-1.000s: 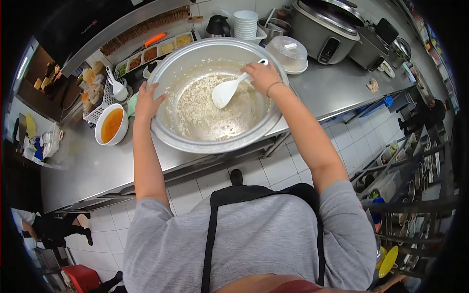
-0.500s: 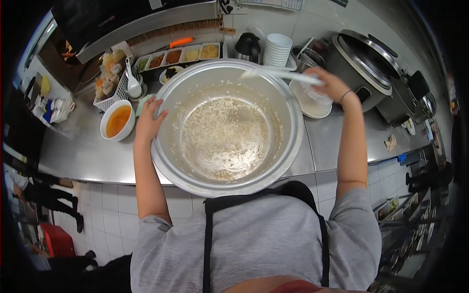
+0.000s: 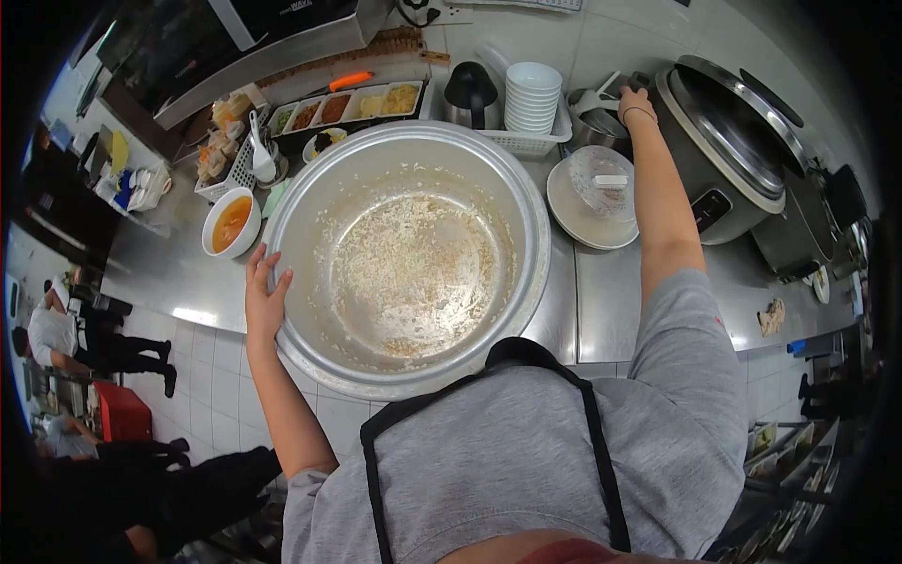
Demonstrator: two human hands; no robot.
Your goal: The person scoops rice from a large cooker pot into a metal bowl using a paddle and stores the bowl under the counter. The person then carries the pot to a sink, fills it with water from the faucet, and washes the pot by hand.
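Observation:
A large silver metal pot tilts toward me, with white rice grains scattered over its inner floor and wall. My left hand rests against the left side of the rim, fingers stretched and thumb apart. My right hand reaches to a small metal container at the back right. A white rice paddle lies at that container's mouth, its narrow end running to my right hand. My fingertips are partly hidden there, but they look closed on it. Another pale handle sticks out beside it.
Left of the pot are a bowl of orange liquid and a white spoon. Behind stand a condiment tray, a kettle and stacked white bowls. Plates and a rice cooker flank my right arm.
My right hand has carried the rice paddle from above the pot's rim back to the small metal container. My left hand stays at the pot's rim. The view has shifted slightly.

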